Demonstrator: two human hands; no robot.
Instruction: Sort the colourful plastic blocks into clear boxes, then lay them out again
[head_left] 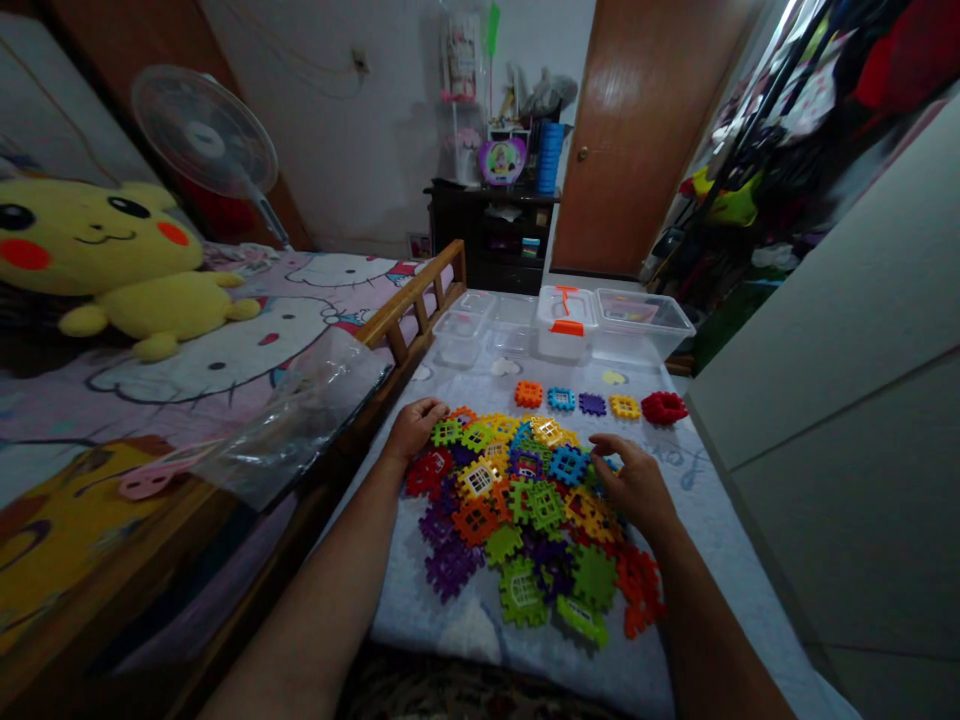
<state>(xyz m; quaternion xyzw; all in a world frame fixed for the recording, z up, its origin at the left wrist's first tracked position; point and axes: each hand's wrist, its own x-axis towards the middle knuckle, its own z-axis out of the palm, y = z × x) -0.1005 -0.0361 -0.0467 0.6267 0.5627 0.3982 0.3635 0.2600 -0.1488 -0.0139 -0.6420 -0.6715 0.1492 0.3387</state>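
Note:
A heap of plastic building tiles (523, 500) with notched edges lies before me on a pale blue sheet. The tiles are green, yellow, orange, purple, red and blue, several with window-like grids. My left hand (415, 428) rests at the heap's far left edge, fingers stretched beside an orange tile and a green tile. Along the right side, my right hand (632, 482) is open, thumb and fingers apart, close to a blue tile (568, 465). Beyond the heap runs a row: an orange tile (528, 394), a blue one, a purple one, a yellow one and a red clump (664, 408).
Clear plastic boxes (463, 333) stand at the sheet's far end, one lidded box (564, 325) having orange latches. A wooden bed rail (405, 310) borders the left, with a plastic bag (300, 425) over it. A pale cabinet (840, 400) flanks the right.

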